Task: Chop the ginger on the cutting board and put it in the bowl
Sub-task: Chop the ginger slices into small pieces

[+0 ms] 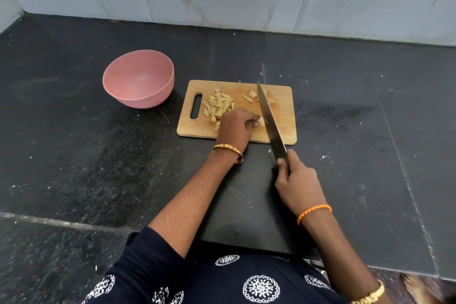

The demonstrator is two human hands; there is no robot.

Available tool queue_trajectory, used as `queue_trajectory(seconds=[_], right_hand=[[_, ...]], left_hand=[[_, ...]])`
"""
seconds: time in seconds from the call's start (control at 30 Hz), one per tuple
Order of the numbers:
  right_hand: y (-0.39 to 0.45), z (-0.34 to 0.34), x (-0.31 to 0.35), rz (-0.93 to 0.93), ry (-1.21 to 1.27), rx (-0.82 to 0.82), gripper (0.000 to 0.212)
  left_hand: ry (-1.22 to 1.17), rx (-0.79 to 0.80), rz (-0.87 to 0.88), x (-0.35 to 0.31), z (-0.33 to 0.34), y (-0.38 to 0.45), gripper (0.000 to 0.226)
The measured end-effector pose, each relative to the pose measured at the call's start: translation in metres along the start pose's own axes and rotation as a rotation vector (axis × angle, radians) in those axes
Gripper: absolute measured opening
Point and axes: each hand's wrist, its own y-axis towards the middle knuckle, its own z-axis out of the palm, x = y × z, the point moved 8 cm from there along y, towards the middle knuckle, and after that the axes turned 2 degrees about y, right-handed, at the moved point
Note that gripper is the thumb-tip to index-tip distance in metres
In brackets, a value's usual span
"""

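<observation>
Left hand (pixel 237 123): curled, pinching a ginger piece (pixel 261 120) on the cutting board (pixel 283 116) | right hand (pixel 297 177): gripping knife (pixel 270 121) (blade just beside that piece) | chopped ginger (pixel 218 105): heaped beyond left hand | bowl (pixel 138 79): left of board

The single wide-angle camera on my head looks forward and steeply down at the black stone counter (pixel 74 155), close above my arms at lower frame.
</observation>
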Motion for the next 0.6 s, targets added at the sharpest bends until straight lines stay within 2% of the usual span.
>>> queue_trajectory(seconds=[0.33, 0.6], right_hand=[[0.017, 0.003, 0.009, -0.043, -0.042, 0.059, 0.01], [0.031, -0.002, 0.018, 0.07, -0.232, 0.313, 0.019]], left_hand=[[-0.069, -0.02, -0.039, 0.004, -0.003, 0.0, 0.015], [-0.09, -0.018, -0.038, 0.002, -0.004, 0.0, 0.017]])
